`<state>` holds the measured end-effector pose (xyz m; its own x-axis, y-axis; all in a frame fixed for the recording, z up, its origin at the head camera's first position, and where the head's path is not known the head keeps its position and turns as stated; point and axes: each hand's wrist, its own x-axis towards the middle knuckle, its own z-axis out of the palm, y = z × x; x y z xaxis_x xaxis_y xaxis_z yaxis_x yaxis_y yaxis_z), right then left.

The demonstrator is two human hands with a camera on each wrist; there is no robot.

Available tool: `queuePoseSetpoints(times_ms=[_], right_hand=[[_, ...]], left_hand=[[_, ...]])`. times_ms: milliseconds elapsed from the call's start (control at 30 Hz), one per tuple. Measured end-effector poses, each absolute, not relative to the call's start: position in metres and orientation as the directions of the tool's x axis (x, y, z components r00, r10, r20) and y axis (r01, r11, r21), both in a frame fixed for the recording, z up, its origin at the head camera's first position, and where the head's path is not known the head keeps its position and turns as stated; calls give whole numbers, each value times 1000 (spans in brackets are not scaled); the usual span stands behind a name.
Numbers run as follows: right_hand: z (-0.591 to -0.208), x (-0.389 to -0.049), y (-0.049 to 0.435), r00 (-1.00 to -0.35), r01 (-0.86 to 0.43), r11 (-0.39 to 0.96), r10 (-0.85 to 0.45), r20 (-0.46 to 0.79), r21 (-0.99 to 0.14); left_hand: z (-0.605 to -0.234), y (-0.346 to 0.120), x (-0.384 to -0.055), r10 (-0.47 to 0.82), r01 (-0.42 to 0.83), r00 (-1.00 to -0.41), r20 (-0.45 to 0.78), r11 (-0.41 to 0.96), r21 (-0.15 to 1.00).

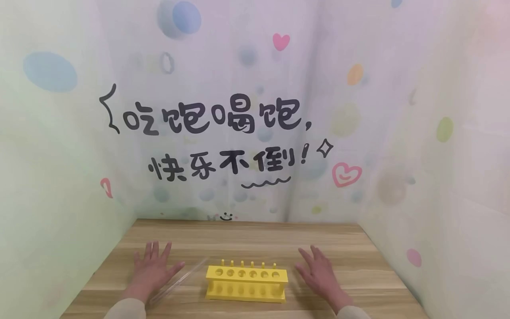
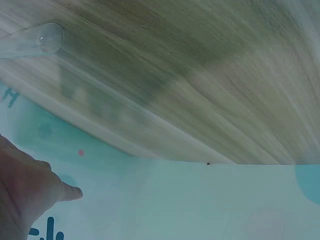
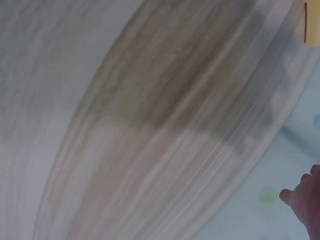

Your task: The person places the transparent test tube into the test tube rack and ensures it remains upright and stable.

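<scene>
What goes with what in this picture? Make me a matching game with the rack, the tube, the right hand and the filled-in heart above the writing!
Things:
1. rack
2. tube
3. right hand
4. filled-in heart

Clues:
A. see-through, lying left of the rack
B. pink
C. yellow, with a row of round holes
D. right of the rack, holding nothing

Right pairs: 1-C, 2-A, 3-D, 4-B

Rack (image 1: 247,279) on table (image 1: 247,239), tube (image 1: 181,279) left
</scene>
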<state>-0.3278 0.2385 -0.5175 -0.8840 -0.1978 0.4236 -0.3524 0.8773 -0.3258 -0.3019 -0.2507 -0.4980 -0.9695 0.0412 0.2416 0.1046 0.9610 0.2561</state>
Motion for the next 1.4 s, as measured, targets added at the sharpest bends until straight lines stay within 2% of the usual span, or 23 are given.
queuePoseSetpoints(times_ms=[133,400,733,900,1133,1400], right_hand=[[-512,-321,231,-877,-406,805,-209,433,-433],[-502,-309,217,-920,-390,666,-253,300,-635],[-502,-302,214,-922,-382,602,-299,245,-701],[-505,-303,213,-925,-370,567,-297,236,-736],[-504,-303,213,-925,-363,558,-308,220,-746],[-503,-307,214,-935,-329,578,-310,172,-747]], left_hand=[[-497,-250,-301,42,107,-970,238,959,263],[-498,-249,-300,43,102,-971,234,963,249],[-501,-248,-302,42,89,-978,207,970,225],[-504,-245,-303,52,106,-967,250,972,208],[-501,-235,-301,71,138,-963,260,959,246],[-511,-229,-308,56,114,-981,185,940,321]])
